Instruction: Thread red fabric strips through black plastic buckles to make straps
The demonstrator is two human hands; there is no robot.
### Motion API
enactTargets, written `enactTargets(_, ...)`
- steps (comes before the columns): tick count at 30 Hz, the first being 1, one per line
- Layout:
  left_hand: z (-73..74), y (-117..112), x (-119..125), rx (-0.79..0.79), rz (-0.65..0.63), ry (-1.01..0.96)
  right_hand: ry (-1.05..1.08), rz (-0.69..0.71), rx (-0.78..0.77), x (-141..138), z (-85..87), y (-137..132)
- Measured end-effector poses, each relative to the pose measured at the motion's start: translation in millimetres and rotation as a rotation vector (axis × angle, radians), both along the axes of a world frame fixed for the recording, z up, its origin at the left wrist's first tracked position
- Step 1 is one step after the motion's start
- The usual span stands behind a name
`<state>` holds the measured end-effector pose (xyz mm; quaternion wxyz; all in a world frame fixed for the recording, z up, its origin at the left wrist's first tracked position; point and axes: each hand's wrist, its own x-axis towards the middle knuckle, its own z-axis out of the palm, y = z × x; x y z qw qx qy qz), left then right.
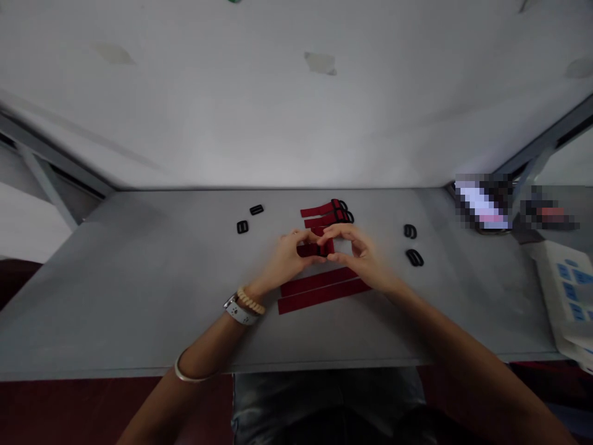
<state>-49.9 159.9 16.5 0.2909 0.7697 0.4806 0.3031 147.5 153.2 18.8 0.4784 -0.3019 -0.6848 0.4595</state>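
**Position.** A short red strap is held just above the bench, mid-scene, between both hands.

**Grip.** The grip of the left hand is closed on the strap's left end. The grip of the right hand is pinched on its right end. Whether a buckle is already on the strap cannot be told.

**Surroundings.** Two flat straps lie near, partly under the hands. Two buckled straps lie just beyond. Loose buckles are noted at far left and at right.

**Judgement.** The webbing is best held flat and untwisted, fed squarely by the fingertips, and raised clear of the straps beneath.
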Motion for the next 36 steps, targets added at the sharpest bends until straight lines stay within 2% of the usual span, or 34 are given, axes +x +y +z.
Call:
enactTargets(6,-0.4,0,-3,0.077,-0.019,-0.099,0.022,-0.05,-0.146,12,-4.6,10)
enactTargets(11,0.2,4,-6,0.133,-0.039,-0.187,0.071,0.037,-0.191,14,-4.8,11)
enactTargets(13,1.6,3,-6,0.137,-0.042,-0.187,0.047,0.024,-0.187,13,-4.0,11)
enactTargets(20,7.9,-7,2,0.225,0.011,0.097,-0.053,-0.067,-0.2,5,-2.8,5)
enactTargets(25,6.2,-11,6,0.299,0.005,0.228,-0.188,-0.106,-0.2,3,1.5,2)
enactTargets(29,3.4,-12,7,0.358,-0.005,0.269,-0.293,-0.103,-0.209,4,1.6,2)
enactTargets(36,1.7,-13,11,0.305,-0.036,0.265,-0.213,-0.158,-0.243,-2,-7.7,0)
